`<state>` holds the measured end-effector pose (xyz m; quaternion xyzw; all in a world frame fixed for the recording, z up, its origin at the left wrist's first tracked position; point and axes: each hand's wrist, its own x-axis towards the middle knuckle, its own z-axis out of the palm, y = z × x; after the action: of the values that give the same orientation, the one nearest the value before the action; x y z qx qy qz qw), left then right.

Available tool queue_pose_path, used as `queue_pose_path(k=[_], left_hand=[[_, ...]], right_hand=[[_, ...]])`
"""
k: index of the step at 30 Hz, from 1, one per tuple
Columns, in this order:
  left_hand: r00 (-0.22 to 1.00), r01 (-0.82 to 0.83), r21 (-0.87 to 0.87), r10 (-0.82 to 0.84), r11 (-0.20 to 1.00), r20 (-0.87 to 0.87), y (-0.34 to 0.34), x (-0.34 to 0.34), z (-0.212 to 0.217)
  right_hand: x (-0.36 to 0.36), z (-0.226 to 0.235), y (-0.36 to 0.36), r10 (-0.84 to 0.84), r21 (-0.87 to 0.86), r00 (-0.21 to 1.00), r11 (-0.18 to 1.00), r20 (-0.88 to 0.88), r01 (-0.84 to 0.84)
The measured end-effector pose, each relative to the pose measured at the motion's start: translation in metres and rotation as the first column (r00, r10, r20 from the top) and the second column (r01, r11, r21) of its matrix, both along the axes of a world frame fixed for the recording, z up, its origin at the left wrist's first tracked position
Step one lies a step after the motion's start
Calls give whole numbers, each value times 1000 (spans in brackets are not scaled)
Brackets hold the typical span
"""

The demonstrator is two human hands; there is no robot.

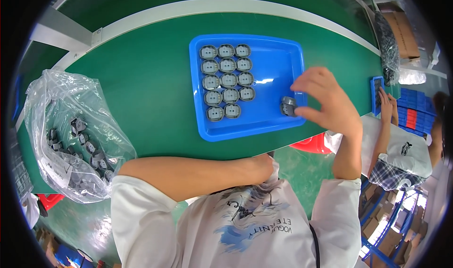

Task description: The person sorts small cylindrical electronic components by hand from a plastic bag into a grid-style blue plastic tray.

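While spread, thumb and fingers parted, listed nearest to the loose part (288, 106): right hand (336, 108), at the right rim of the blue tray (273, 65); contact impossible to tell. Loose part: grey, inside the tray, near its front right corner, beside the thumb. Row parts (229, 80): fourteen, grey, along the tray's left side, three abreast, two in the nearest row. Left hand (264, 169): by the near edge of the green table (151, 98), mostly hidden, grip impossible to tell. At the table's left: clear bag (71, 92), with further grey parts (89, 147).
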<state>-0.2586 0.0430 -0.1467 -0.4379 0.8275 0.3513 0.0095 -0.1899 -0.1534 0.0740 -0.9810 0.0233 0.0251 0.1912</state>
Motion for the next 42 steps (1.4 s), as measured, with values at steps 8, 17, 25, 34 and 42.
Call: queue_pose_path(k=[8, 17, 25, 34, 42], left_hand=[[999, 18, -70, -21, 997, -41, 6, 68, 64], [995, -45, 202, 62, 978, -80, 5, 65, 56], [993, -20, 118, 34, 993, -116, -3, 78, 83], [998, 12, 23, -11, 1000, -58, -2, 67, 73], [999, -3, -56, 0, 998, -54, 4, 68, 62]], right_hand=[[-3, -19, 14, -14, 50, 1000, 999, -22, 15], [15, -33, 13, -22, 63, 999, 998, -39, 24], [23, -42, 15, 103, 122, 988, 986, 113, -117], [23, -38, 10, -29, -200, 987, 978, 157, 61], [13, -29, 8, -172, -164, 974, 967, 150, 196]])
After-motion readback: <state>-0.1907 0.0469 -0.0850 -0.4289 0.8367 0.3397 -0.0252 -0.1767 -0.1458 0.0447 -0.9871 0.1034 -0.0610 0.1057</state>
